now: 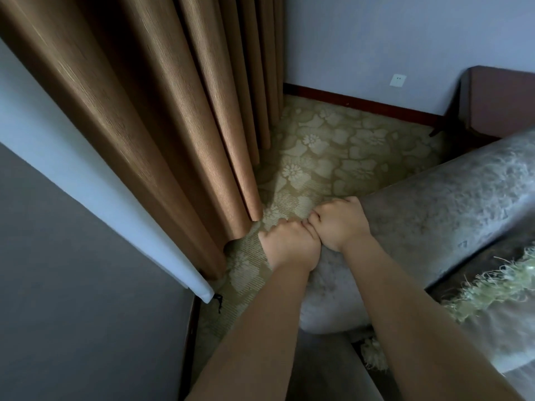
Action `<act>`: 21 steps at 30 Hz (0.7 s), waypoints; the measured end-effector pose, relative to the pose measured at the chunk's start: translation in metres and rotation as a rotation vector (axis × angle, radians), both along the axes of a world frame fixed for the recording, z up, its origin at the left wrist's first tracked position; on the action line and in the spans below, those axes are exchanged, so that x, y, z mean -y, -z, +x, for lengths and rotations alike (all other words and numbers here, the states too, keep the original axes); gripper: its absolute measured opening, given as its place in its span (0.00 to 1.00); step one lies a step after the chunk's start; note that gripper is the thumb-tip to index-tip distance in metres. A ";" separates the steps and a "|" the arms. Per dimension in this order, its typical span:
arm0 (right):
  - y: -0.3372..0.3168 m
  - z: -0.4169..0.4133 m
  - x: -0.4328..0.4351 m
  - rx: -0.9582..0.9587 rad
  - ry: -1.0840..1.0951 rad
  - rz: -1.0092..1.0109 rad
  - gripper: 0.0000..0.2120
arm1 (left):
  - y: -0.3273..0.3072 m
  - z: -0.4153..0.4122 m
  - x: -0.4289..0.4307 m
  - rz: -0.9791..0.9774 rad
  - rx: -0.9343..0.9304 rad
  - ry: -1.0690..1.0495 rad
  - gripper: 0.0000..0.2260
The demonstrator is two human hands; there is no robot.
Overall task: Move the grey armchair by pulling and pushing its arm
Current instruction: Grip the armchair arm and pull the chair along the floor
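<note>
The grey armchair fills the right side of the view, its padded velvet arm running from the lower centre up to the right edge. My left hand and my right hand sit side by side on the arm's outer edge, fingers curled over it and gripping the fabric. Both forearms reach in from the bottom of the frame. The fingertips are hidden over the far side of the arm.
Brown curtains with a white lining hang close on the left. Patterned beige carpet lies beyond the arm, up to a wall with a red skirting board. A dark wooden side table stands at the right. A fringed throw covers the seat.
</note>
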State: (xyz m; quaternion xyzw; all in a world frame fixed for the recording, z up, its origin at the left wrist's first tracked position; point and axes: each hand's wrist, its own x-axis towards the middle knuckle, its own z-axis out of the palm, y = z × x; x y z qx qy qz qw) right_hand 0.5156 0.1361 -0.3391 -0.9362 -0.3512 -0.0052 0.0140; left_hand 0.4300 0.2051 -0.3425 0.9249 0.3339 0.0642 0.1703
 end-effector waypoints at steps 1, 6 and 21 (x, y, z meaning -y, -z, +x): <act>-0.001 -0.001 0.000 0.000 -0.008 -0.008 0.20 | 0.000 -0.001 0.000 -0.001 0.001 -0.004 0.18; -0.007 -0.009 0.000 -0.066 0.000 -0.095 0.22 | -0.003 -0.010 0.001 -0.036 0.035 0.016 0.17; -0.008 -0.043 -0.002 -0.070 -0.026 -0.053 0.20 | -0.006 -0.046 0.005 -0.040 0.015 -0.041 0.17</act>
